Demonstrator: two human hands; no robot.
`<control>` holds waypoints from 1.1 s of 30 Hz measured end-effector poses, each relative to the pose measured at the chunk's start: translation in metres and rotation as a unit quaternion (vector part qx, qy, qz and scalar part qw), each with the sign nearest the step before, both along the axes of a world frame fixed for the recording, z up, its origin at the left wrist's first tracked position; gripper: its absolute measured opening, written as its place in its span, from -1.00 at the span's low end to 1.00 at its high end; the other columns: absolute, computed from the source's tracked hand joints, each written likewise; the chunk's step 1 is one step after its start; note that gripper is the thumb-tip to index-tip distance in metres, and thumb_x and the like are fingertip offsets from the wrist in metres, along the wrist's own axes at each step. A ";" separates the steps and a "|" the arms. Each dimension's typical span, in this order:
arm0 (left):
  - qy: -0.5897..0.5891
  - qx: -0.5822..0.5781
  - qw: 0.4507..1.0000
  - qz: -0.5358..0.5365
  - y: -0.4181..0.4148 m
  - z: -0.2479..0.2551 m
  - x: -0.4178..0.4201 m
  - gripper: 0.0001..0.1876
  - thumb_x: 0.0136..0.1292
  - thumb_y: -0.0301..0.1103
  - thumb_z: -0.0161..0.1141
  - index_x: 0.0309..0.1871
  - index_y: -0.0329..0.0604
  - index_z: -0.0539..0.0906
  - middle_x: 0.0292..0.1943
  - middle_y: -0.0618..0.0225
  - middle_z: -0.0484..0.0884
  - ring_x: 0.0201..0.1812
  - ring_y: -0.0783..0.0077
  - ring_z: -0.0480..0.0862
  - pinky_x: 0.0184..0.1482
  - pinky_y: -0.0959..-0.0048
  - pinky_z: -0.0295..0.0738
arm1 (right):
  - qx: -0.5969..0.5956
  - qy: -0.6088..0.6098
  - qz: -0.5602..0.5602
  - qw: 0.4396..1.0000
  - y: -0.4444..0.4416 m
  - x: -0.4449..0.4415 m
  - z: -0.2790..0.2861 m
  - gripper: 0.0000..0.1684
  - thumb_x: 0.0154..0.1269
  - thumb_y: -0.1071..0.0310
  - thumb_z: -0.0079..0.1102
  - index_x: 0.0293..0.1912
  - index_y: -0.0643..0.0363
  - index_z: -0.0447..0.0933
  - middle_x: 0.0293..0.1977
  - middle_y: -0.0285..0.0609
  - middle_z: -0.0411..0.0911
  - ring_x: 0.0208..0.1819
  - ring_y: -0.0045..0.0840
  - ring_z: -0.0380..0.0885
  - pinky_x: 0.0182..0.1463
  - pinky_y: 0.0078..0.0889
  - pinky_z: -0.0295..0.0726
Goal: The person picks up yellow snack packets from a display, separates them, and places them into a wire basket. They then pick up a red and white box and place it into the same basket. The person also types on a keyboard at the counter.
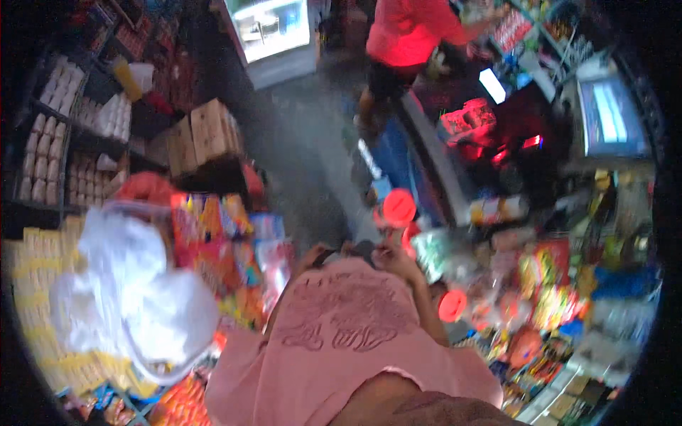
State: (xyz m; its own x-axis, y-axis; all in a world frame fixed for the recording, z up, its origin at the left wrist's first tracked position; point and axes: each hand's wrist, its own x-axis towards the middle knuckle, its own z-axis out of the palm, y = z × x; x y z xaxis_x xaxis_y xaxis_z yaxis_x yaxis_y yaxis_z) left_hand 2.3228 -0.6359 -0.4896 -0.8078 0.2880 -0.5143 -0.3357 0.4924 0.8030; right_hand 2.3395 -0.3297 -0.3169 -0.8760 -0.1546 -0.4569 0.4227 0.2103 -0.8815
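Both hands are low in front of me, just past the hem of my pink printed shirt. My left hand is mostly covered by the shirt, and its fingers are blurred. On the other side, my right hand has its fingers curled near the hem. Dark shapes lie between the two hands; whether they are held or are footwear below cannot be told. A jar with a red lid stands just beyond my right hand. Colourful snack packets are stacked to the left of my left hand.
A person in a red top stands beyond a counter. White plastic bags hang at left, before shelves with stacked goods. Cardboard boxes edge the grey aisle floor. A lit display case stands ahead.
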 end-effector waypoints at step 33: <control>0.253 0.070 0.961 -0.089 0.012 0.148 -1.197 -0.69 0.35 -0.24 0.16 0.00 -0.29 0.58 -0.16 0.09 0.68 -0.06 0.29 0.67 0.00 0.37 0.52 | 0.061 0.018 -0.041 0.997 -0.131 -0.924 0.050 -0.55 0.30 0.12 0.27 0.04 0.23 0.54 -0.13 0.00 0.64 -0.05 -0.36 0.63 0.02 -0.32 0.57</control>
